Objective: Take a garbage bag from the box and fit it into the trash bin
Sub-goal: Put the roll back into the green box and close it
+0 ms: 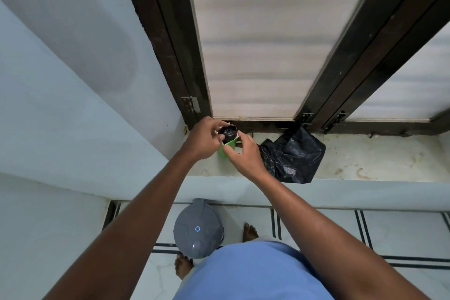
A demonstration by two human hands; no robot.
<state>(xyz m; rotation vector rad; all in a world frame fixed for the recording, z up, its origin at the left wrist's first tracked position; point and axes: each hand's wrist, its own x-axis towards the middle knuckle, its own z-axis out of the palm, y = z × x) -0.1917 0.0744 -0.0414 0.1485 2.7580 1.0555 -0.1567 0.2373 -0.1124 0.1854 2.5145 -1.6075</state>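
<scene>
A small green box [225,151] stands on the window sill [365,163], and a black roll of garbage bags [227,133] sticks out of its top. My left hand [203,140] pinches the roll from the left. My right hand [243,156] grips the box from the right and front. A loose black garbage bag [294,156] lies crumpled on the sill just right of my right hand. The grey trash bin [198,229] stands on the floor below the sill, its lid closed.
A dark-framed window with frosted panes [255,44] rises behind the sill. A pale blue wall [73,80] closes in on the left. My bare feet stand on white tiled floor [401,234] beside the bin.
</scene>
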